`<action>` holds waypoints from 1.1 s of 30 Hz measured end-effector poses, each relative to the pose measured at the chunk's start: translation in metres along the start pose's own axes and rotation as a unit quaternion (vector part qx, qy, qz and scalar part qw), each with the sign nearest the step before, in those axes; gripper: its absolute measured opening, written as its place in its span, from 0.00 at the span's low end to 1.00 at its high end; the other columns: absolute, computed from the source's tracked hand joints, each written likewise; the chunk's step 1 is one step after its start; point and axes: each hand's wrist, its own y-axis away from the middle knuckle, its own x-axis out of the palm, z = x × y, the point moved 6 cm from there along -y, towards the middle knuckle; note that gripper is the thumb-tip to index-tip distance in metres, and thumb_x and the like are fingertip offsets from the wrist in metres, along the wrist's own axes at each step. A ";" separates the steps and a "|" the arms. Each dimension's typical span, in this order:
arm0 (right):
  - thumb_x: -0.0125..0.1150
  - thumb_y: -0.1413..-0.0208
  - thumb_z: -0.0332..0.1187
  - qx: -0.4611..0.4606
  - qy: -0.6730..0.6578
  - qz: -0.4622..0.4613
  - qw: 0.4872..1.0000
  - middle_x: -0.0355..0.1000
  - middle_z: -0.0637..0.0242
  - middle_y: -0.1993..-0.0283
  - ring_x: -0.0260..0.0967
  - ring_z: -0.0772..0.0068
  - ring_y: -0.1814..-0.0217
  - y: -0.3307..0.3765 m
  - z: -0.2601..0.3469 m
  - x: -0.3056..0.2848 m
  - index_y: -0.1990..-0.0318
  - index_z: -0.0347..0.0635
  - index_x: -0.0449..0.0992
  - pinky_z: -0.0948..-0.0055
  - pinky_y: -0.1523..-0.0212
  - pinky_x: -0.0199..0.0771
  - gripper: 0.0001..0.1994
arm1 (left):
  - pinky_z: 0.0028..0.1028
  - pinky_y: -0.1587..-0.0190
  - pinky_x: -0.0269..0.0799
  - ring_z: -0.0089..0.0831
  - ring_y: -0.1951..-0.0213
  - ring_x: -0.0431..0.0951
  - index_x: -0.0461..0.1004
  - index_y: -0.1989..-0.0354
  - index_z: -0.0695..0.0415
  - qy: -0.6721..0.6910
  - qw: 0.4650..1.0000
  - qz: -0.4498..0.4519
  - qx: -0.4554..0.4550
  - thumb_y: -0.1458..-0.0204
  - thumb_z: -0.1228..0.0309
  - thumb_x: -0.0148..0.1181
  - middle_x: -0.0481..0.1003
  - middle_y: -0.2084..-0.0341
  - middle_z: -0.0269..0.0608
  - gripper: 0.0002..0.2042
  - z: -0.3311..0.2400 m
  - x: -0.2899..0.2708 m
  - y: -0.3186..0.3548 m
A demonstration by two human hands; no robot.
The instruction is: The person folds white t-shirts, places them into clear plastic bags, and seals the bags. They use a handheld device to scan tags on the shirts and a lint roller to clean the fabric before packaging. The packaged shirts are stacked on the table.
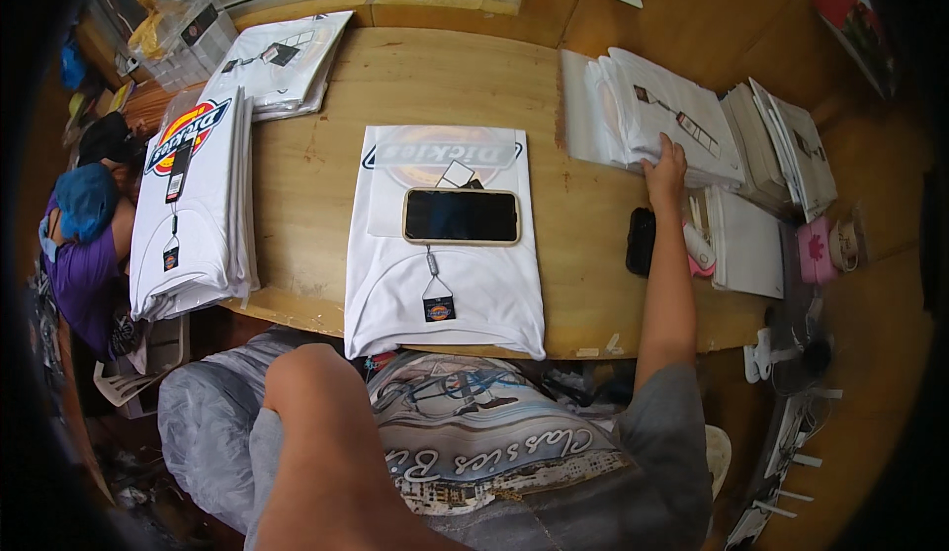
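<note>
My right hand (pixel 666 168) reaches to the near edge of a stack of folded white T-shirts (pixel 647 91) at the back right, with its fingers stretched out and the thumb apart, touching the top shirt's edge. In front of me lies a folded white T-shirt (pixel 386 274) with a printed logo, a black neck tag (pixel 438 308) and a cord. A smartphone (pixel 461 216) with a dark screen rests across it, partly covering a hang tag. My left arm (pixel 321 432) is bent, elbow toward the table; its hand is out of view.
More folded white shirts (pixel 188 225) are piled at the table's left, with another pile (pixel 282 62) behind. Near my right forearm are a black case (pixel 641 242) and a white pack (pixel 746 245). A pink box (pixel 817 250) stands far right. Another person (pixel 91 235) is at the left.
</note>
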 end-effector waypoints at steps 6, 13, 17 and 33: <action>0.58 0.62 0.28 0.038 0.006 0.116 0.993 0.69 0.55 0.65 0.66 0.56 0.61 -0.022 -0.014 0.021 0.65 0.44 0.74 0.65 0.61 0.66 0.11 | 0.29 0.60 0.61 0.34 0.60 0.66 0.53 0.51 0.61 -0.010 1.000 -0.027 0.004 0.60 0.66 0.56 0.65 0.62 0.47 0.28 0.001 -0.002 0.003; 0.56 0.59 0.37 -0.025 0.074 0.197 0.977 0.71 0.56 0.73 0.68 0.53 0.70 -0.056 0.029 0.005 0.71 0.45 0.75 0.65 0.68 0.68 0.09 | 0.29 0.58 0.60 0.34 0.57 0.65 0.48 0.47 0.60 -0.030 0.997 -0.065 0.020 0.61 0.62 0.59 0.64 0.59 0.47 0.34 -0.008 -0.005 0.015; 0.58 0.57 0.36 -0.018 -0.173 0.122 0.977 0.70 0.60 0.78 0.69 0.66 0.77 -0.078 0.088 -0.038 0.77 0.39 0.70 0.70 0.77 0.67 0.09 | 0.29 0.57 0.60 0.34 0.56 0.64 0.46 0.44 0.59 -0.049 0.990 -0.118 0.056 0.62 0.59 0.60 0.63 0.58 0.47 0.38 -0.023 -0.018 0.032; 0.53 0.51 0.30 0.144 -0.819 0.156 0.532 0.66 0.70 0.73 0.65 0.78 0.72 -0.058 0.236 -0.105 0.68 0.44 0.64 0.78 0.71 0.67 0.05 | 0.34 0.49 0.56 0.42 0.47 0.58 0.32 0.40 0.53 -0.019 0.687 -0.671 -0.279 0.60 0.50 0.56 0.50 0.44 0.52 0.46 0.130 -0.207 0.226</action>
